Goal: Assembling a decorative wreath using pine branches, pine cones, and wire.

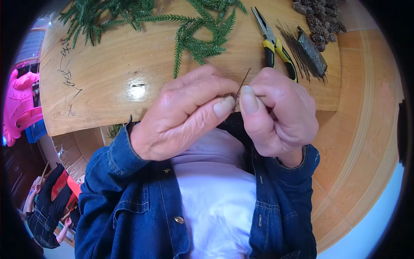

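Note:
Close together over the table's near edge, both my hands are closed in pinches. Between the thumb and fingers of my left hand [181, 112] is a small brown pine cone, mostly covered by the fingertips. My right hand [280, 110] pinches a thin dark wire [245, 78] against the cone, its free end slanting up and away from me. Beyond my right hand lie the needle-nose pliers [269, 41] with black and yellow handles, their jaws pointing away.
Green artificial pine sprigs [202, 39] spread along the far side of the wooden table [103, 86]. Loose wires [297, 56], a dark wrapped bundle [312, 54] and several pine cones [317, 21] lie at the far right. Another person [47, 216] is at lower left, near a cardboard box [79, 151].

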Demonstrator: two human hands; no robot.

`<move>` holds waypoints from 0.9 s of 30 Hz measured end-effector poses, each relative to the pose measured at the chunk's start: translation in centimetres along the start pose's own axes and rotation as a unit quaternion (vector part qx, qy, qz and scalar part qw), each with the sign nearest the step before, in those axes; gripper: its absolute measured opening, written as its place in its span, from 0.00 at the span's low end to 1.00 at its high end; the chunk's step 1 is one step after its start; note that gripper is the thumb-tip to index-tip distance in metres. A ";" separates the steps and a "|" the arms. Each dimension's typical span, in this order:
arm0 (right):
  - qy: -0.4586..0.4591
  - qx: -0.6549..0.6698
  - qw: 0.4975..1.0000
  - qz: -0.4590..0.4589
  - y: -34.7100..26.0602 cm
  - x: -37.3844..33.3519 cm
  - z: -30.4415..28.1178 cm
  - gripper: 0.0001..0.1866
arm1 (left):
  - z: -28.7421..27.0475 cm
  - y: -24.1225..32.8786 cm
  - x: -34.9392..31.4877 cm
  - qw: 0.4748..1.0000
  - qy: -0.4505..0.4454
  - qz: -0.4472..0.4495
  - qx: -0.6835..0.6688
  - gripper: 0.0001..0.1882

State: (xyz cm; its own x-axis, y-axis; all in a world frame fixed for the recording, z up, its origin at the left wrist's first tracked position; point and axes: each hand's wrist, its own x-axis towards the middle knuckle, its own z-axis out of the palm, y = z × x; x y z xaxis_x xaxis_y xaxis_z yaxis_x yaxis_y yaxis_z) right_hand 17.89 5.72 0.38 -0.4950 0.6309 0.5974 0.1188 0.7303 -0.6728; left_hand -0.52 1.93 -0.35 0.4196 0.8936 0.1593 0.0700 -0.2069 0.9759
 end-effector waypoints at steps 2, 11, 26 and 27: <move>-0.010 0.034 0.999 0.021 0.0 0.1 0.0 0.02 | 0.0 0.3 -0.1 1.000 -0.008 0.005 0.000 0.10; 0.078 0.042 0.995 0.048 -0.1 -0.7 0.8 0.06 | 1.2 0.0 -0.6 0.995 0.089 -0.036 -0.041 0.08; 0.033 0.107 0.984 0.141 -0.8 -1.7 0.4 0.02 | 1.3 -0.6 -0.7 0.990 0.070 -0.057 -0.109 0.08; 0.024 0.095 0.989 0.113 -0.6 -1.6 0.4 0.02 | 1.2 -0.5 -0.8 0.977 0.061 -0.090 -0.185 0.09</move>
State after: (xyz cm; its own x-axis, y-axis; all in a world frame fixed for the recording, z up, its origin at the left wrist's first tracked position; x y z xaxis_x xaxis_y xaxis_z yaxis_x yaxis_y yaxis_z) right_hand 18.26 4.18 -0.34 -0.4317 0.7879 0.4391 0.0557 0.5092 -0.8589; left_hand 0.21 0.84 -1.19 0.3182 0.9477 -0.0258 -0.2077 0.0963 0.9734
